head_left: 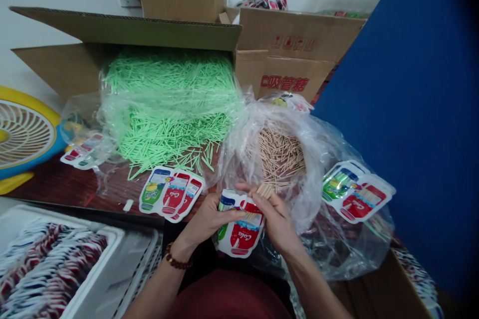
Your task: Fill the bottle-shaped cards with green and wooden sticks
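Observation:
My left hand (205,222) grips a die-cut candy packet (241,239) printed with a green bottle and a red Cola bottle, thumb across its front. My right hand (280,223) is at the packet's upper right edge, its fingers closed round a small bundle of tan candy sticks (265,191). Some tan sticks show inside the packet's window. Just beyond my right hand lies a clear plastic bag (314,159) of loose tan sticks (280,152). Left of it, a heap of light green sticks (175,129) spills from a bag in a carton.
More packets (174,194) lie left of my hands, and others (357,192) rest on plastic at the right. A white crate (112,244) of packets stands lower left. A yellow-blue fan (28,132), cartons (292,55) and a blue panel (407,134) surround the table.

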Demonstrator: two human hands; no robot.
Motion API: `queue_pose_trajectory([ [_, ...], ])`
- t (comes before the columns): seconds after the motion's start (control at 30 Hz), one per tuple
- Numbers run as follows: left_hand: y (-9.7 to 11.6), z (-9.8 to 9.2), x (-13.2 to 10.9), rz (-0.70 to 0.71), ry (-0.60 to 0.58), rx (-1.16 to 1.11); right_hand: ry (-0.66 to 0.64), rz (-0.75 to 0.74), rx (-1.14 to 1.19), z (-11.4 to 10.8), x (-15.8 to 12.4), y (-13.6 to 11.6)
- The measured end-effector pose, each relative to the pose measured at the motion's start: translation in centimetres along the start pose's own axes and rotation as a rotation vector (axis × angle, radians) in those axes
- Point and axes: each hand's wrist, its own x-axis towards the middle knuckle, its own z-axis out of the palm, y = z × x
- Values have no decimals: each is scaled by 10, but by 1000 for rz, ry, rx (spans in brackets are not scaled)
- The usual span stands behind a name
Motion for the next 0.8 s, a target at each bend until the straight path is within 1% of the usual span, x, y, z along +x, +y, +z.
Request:
queue_pose_trajectory([
  [0.07,1,0,1,24,22,21,-28,-10,-31,-2,2,-3],
  [0.17,1,1,3,33,22,36,-17,-95,-59,-6,5,-11],
  [0.2,1,0,3,38,30,40,-12,-119,-105,-7,5,-13],
  [0.27,-1,0,6,52,68,32,-33,-156,-271,-10,4,-17],
  [0.33,-3,-2,8,68,104,10,-88,-189,-450,-13,2,-19],
  [0.4,-4,-3,10,85,117,0,-143,-210,-535,-17,0,-20],
  [0.6,2,-6,11,106,76,55,-199,-232,-562,-23,-1,-24],
  [0.63,3,-6,11,111,85,69,-190,-224,-542,-23,0,-24],
  [0.73,6,-7,13,154,156,92,-92,-149,-342,-24,5,-19],
  [0.77,7,-7,14,164,172,87,-84,-113,-275,-24,6,-16],
  [0.8,8,-7,15,167,179,74,-104,-72,-230,-23,8,-12],
])
